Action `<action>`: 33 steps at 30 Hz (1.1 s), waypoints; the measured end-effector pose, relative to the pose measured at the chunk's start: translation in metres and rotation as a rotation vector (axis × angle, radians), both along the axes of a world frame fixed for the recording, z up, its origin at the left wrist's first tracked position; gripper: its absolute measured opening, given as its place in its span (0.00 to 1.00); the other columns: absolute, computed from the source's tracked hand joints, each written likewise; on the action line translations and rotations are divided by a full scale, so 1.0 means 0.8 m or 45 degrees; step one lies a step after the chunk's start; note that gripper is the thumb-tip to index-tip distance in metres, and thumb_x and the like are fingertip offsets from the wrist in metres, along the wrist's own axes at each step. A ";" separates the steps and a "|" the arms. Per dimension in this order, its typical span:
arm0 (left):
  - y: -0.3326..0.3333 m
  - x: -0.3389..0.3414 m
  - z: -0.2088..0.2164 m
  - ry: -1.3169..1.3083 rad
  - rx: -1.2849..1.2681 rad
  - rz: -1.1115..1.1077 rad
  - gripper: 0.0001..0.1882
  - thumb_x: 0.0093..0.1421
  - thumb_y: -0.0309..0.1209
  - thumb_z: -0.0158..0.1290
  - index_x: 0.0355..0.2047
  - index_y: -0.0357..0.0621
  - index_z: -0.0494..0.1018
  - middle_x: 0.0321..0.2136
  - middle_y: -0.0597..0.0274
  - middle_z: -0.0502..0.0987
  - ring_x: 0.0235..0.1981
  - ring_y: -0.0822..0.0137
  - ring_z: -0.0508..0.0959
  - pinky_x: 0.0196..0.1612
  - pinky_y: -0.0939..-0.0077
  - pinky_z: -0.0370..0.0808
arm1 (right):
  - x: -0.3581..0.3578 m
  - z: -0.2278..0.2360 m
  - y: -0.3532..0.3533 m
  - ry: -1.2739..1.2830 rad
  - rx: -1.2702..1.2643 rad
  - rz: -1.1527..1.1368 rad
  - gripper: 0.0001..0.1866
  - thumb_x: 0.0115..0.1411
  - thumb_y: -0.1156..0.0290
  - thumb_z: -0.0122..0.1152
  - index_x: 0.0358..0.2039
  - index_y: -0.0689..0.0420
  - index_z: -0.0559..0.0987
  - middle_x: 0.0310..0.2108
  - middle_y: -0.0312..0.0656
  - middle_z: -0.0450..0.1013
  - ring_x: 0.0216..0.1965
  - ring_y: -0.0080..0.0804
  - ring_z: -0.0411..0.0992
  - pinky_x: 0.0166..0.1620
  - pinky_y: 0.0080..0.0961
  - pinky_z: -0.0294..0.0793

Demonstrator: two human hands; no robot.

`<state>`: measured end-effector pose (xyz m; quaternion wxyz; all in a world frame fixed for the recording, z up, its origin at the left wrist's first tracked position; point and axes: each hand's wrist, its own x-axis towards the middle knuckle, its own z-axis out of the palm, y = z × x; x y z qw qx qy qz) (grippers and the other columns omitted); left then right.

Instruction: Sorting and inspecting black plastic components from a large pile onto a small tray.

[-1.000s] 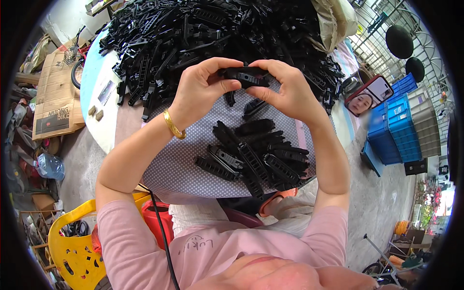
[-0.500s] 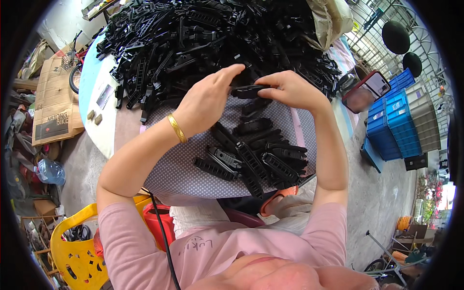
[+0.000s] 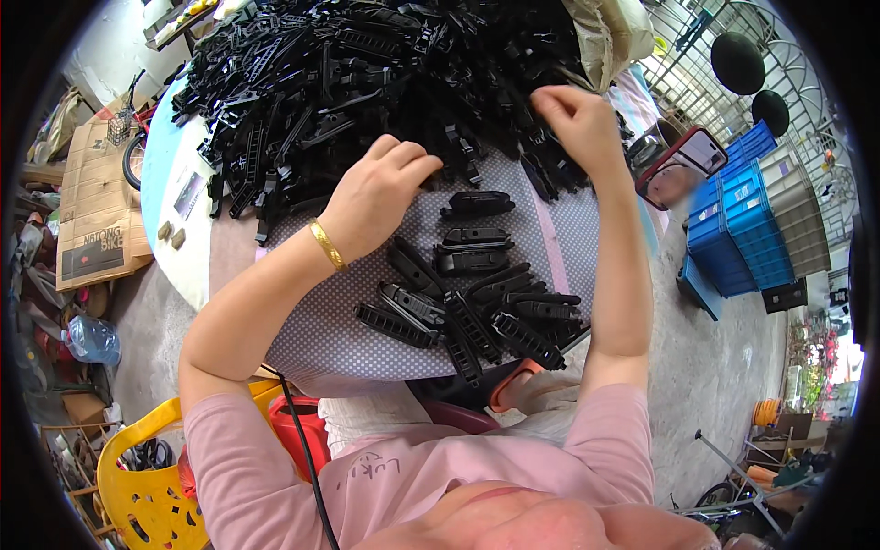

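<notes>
A large heap of black slotted plastic parts (image 3: 339, 82) covers the far half of the table. My left hand (image 3: 383, 191), with a gold bangle on its wrist, is at the heap's near edge. Its fingers are curled in, and whatever they may hold is hidden. At the heap's right side, my right hand (image 3: 579, 126) is closed with its fingertips down among the parts; what they grip cannot be made out. Between my forearms lies a smaller group of long black parts (image 3: 472, 316). One more part (image 3: 478, 203) lies crosswise just beyond it.
A dotted cloth (image 3: 316, 321) covers the near tabletop. A phone (image 3: 683, 165) stands at the table's right edge, near stacked blue crates (image 3: 733, 229). At the back right is a beige sack (image 3: 616, 41). A yellow chair (image 3: 151, 477) and a black cable (image 3: 307, 449) are near my left side.
The black part both hands were holding now lies on the cloth. My right hand has moved away and right to the heap; my left hand has drawn slightly nearer, its fingers now curled.
</notes>
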<state>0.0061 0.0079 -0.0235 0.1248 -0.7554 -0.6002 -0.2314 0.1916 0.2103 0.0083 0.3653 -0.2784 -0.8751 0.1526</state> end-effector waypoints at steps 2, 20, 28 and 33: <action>0.001 0.005 0.006 -0.130 0.156 -0.060 0.16 0.49 0.21 0.54 0.41 0.40 0.73 0.36 0.61 0.72 0.39 0.65 0.72 0.40 0.77 0.74 | 0.006 -0.014 0.033 0.101 0.220 -0.231 0.11 0.56 0.68 0.57 0.36 0.60 0.80 0.30 0.44 0.78 0.30 0.29 0.76 0.36 0.21 0.73; -0.006 0.008 0.010 -2.149 -0.594 -0.087 0.13 0.63 0.34 0.46 0.45 0.43 0.63 0.24 0.68 0.67 0.23 0.76 0.66 0.26 0.84 0.64 | -0.075 -0.029 -0.005 0.043 0.592 -0.002 0.09 0.50 0.68 0.60 0.28 0.59 0.78 0.38 0.45 0.74 0.37 0.43 0.72 0.41 0.33 0.72; -0.005 0.006 0.003 -2.365 -0.677 -0.145 0.19 0.64 0.33 0.40 0.54 0.43 0.60 0.33 0.62 0.71 0.29 0.73 0.69 0.35 0.78 0.70 | -0.108 -0.007 0.041 -0.418 0.394 -0.174 0.13 0.53 0.64 0.56 0.38 0.55 0.78 0.34 0.45 0.75 0.38 0.44 0.73 0.40 0.34 0.73; 0.000 0.004 0.003 -2.306 -0.640 -0.164 0.19 0.65 0.30 0.39 0.56 0.42 0.57 0.41 0.57 0.71 0.37 0.68 0.73 0.40 0.73 0.72 | -0.097 -0.007 0.041 -0.350 0.212 -0.190 0.12 0.48 0.62 0.59 0.29 0.57 0.79 0.28 0.45 0.76 0.32 0.42 0.74 0.38 0.34 0.73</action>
